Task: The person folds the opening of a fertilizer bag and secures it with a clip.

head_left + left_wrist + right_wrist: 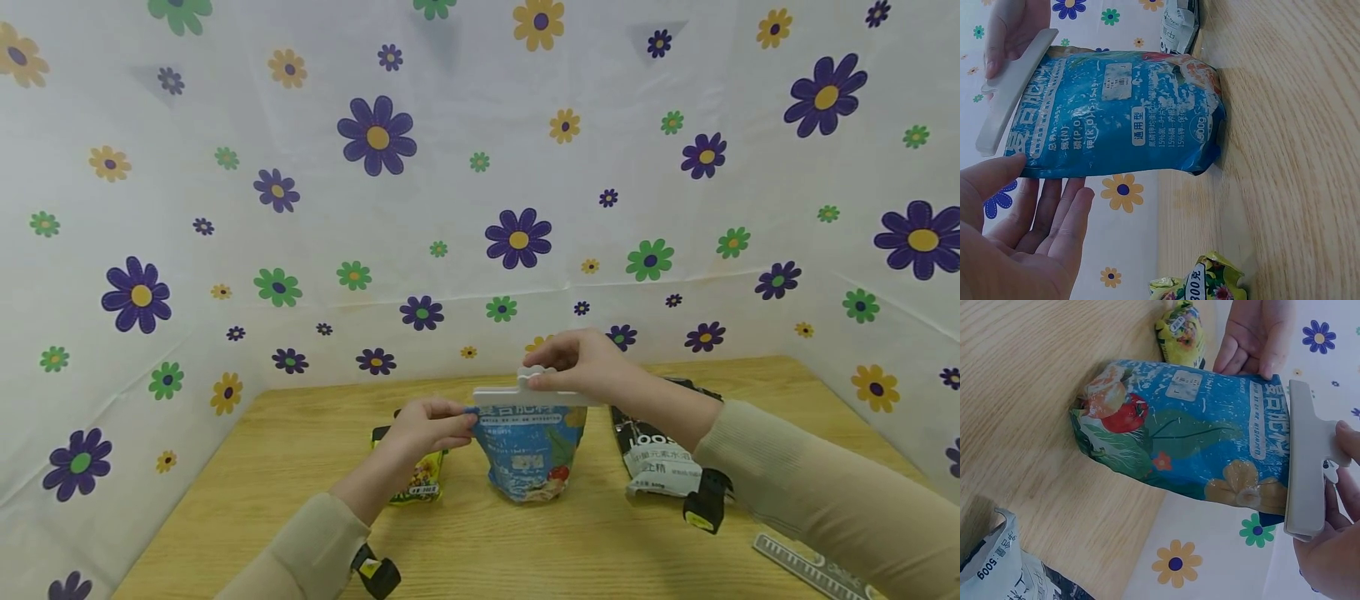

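Observation:
A blue fertilizer bag (528, 454) with vegetable pictures stands upright at the middle of the table. Across its top edge lies a long white sealing clip (495, 397). My right hand (585, 362) pinches the clip's handle between thumb and fingers. At the bag's upper left corner, my left hand (427, 425) pinches the edge between thumb and fingertips. The right wrist view has the clip (1305, 462) running along the bag's mouth, the right thumb on its handle. In the left wrist view the bag's printed side (1116, 112) faces the camera.
A small yellow bag (420, 479) stands behind my left hand. To the right, a black and white bag (656, 458) sits partly behind my right forearm. A clear ruler (802, 567) lies at the table's front right. Flowered cloth (450, 200) hangs behind the wooden table (480, 550).

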`<move>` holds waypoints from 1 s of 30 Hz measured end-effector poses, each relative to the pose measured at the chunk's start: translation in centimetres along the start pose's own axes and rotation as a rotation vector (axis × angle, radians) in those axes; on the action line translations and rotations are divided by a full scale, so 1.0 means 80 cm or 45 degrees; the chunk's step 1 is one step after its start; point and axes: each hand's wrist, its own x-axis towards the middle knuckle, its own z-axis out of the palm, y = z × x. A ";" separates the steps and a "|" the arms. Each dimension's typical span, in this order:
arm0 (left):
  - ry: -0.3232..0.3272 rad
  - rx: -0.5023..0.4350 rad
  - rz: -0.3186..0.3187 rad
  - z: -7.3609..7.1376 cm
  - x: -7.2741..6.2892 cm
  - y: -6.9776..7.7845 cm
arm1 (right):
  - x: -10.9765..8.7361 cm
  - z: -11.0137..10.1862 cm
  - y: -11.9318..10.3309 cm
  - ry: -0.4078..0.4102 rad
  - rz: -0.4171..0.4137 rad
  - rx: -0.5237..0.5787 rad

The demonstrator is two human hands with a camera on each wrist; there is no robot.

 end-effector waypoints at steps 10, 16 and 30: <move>-0.035 0.018 0.015 -0.002 -0.004 0.000 | 0.001 0.002 0.004 -0.005 -0.035 0.019; -0.036 0.016 0.021 -0.002 -0.005 0.001 | 0.003 0.002 0.004 0.023 0.013 0.036; -0.024 0.012 0.017 -0.001 -0.004 0.000 | 0.004 0.004 0.004 0.049 0.048 0.093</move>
